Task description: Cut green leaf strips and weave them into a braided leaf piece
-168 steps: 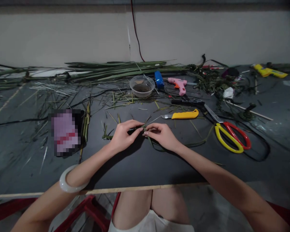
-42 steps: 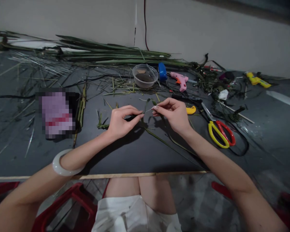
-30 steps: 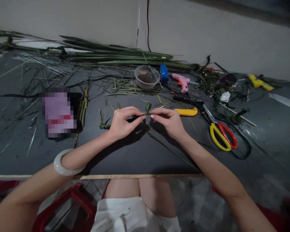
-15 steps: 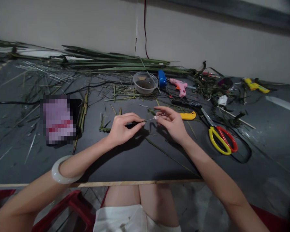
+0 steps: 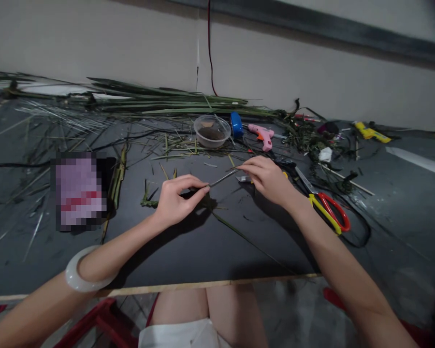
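A thin dark strip (image 5: 223, 178) stretches between my two hands above the dark table. My left hand (image 5: 179, 197) pinches its left end between thumb and fingertips. At its right end, the fingers of my right hand (image 5: 263, 176) are closed on it. The strip looks like a narrow leaf or stem; its exact kind is unclear. Behind my right hand lies a yellow-handled cutter (image 5: 243, 179), partly hidden. A braided green piece (image 5: 149, 203) rests left of my left hand. A long green blade (image 5: 239, 232) lies on the table below the hands.
Scissors (image 5: 329, 210) lie at the right. Farther back are a clear bowl (image 5: 212, 137), blue tape (image 5: 236, 124), a pink glue gun (image 5: 263, 135) and long green leaves (image 5: 174, 99). A pixelated purple item (image 5: 78, 188) lies at the left, and a yellow tool (image 5: 371, 132) at the back right.
My right hand has turned over the cutter, its fingers now closed on the strip. More of the strip shows between the hands. The whole view has shifted slightly.
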The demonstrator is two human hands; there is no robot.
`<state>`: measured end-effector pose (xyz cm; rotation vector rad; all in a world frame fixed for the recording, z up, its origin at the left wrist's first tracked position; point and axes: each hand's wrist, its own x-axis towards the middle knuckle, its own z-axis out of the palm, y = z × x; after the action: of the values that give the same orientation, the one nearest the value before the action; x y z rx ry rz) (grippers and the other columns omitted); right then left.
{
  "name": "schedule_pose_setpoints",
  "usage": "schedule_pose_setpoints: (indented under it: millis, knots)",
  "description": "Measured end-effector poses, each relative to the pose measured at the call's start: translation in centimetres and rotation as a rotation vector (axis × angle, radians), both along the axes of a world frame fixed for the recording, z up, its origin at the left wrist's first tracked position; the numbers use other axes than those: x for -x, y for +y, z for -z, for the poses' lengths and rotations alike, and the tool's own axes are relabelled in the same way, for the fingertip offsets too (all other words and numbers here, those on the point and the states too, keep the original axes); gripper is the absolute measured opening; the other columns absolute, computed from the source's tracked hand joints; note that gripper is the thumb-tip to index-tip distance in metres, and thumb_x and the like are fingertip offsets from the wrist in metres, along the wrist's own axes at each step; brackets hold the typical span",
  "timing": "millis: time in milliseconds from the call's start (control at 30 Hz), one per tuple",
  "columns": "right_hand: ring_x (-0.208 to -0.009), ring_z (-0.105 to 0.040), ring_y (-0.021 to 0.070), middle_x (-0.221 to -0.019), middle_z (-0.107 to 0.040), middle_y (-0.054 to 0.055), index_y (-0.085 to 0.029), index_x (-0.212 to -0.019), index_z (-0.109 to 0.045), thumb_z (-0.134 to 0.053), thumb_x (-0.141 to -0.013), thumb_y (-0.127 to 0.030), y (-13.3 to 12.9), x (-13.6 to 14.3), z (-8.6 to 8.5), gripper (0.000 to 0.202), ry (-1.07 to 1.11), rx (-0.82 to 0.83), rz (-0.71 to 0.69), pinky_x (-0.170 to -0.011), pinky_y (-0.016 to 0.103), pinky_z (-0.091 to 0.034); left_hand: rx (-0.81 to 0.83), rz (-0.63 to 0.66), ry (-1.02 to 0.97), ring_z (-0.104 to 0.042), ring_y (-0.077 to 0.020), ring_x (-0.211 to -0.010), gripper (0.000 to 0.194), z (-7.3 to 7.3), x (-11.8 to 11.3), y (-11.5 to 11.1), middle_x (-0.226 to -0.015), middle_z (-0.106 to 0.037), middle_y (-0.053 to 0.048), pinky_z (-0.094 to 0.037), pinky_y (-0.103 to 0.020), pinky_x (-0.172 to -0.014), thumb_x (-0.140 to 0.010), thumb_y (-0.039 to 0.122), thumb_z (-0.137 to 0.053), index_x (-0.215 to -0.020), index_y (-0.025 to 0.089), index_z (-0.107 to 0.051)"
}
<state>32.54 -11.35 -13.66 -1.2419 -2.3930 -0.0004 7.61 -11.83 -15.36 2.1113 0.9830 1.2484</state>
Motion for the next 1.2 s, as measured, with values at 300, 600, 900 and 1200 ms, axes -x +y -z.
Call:
schedule_pose_setpoints:
  millis: [300,600,900,1200]
  knots:
    - [-0.078,-0.058,0.0156,-0.082,-0.063,0.007,-0.014,-0.097,-0.067,-0.044,-0.085,-0.010,0.4,1.0,0.8,0.026,0.113,-0.038,-0.046,-0.071,0.027,-0.046,0.011,-0.044,0.011,-0.064,-0.0123,-0.067,0.009,0.1,0.0,0.1,-0.072,-0.070,-0.003,-0.050,-0.022,-0.064,-0.077,0.021,-0.064,-0.071,0.015,-0.068]
    - [-0.084,-0.056,0.0164,-0.089,-0.069,0.004,-0.024,-0.114,-0.061,-0.050,-0.088,-0.015,-0.4,-0.6,1.8,0.030,-0.210,-0.474,-0.063,-0.074,0.032,-0.042,0.032,-0.069,0.022,-0.065,-0.0127,-0.067,0.010,0.1,0.0,0.2,-0.072,-0.071,-0.003,-0.050,-0.022,-0.064,-0.077,0.021,-0.064,-0.070,0.016,-0.068]
    - [-0.093,-0.063,0.0164,-0.095,-0.070,0.004,-0.024,-0.096,-0.066,-0.051,-0.087,-0.018,0.1,3.2,2.9,0.018,0.688,-0.186,0.057,-0.083,0.034,-0.051,0.035,-0.084,-0.056,-0.063,-0.0115,-0.064,0.009,0.0,-0.2,0.1,-0.071,-0.070,-0.003,-0.048,-0.022,-0.062,-0.076,0.020,-0.065,-0.069,0.016,-0.068]
    - [-0.052,-0.057,0.0076,-0.061,-0.063,-0.005,-0.022,-0.074,-0.064,-0.078,-0.060,-0.038,-1.1,7.8,3.0,0.026,1.545,0.799,0.081,-0.053,0.021,-0.051,0.052,-0.085,-0.062,-0.062,-0.0110,-0.064,0.009,0.1,-0.2,-0.1,-0.070,-0.069,-0.002,-0.048,-0.022,-0.063,-0.076,0.020,-0.064,-0.068,0.016,-0.067]
